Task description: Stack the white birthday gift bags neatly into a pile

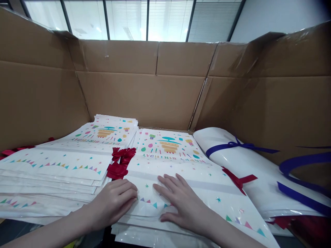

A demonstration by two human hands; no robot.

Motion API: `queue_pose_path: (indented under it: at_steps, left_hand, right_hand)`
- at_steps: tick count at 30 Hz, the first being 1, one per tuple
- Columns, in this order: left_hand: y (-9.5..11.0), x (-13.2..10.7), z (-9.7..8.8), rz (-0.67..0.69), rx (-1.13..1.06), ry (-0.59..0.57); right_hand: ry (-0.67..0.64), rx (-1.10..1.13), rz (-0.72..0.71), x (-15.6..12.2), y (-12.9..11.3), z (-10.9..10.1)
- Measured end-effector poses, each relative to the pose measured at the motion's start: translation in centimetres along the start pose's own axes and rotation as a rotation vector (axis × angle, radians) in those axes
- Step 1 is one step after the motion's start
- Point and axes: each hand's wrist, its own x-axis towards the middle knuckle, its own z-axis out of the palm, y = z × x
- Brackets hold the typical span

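While the top gift bag (178,165) at lower centre is held flat under the open right hand (181,203), its edge is met by the curled left hand (113,203), grip unclear; a pinch seems needed to lift it.

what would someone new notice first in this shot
Both hands sit on the middle stack of happy-birthday bags: the right hand lies flat on top, the left hand curls at its left edge. A clump of red ribbons lies between it and the left stack, and a white pile tied with blue ribbon lies to the right, all walled in by cardboard.
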Motion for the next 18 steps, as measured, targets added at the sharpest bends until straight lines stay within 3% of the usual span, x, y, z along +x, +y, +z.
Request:
queue_pose_path:
  at_steps: [4, 7, 12, 18]
  left_hand:
    - [1.0, 0.4, -1.1, -0.011, -0.063, -0.104]
    - [1.3, 0.4, -1.3, 0.012, -0.049, -0.117]
    - [0.9, 0.0, -0.2, 0.062, 0.062, -0.021]
    - [0.2, 0.0, 0.6, -0.013, 0.023, 0.083]
  right_hand:
    - [-0.008, -0.014, -0.011, -0.2, 0.2, 0.0]
    - [-0.012, -0.009, -0.022, -0.3, 0.2, -0.5]
    - [-0.022, 0.000, -0.019, -0.3, -0.1, -1.2]
    - [-0.043, 0.070, -0.003, -0.2, -0.6, -1.7]
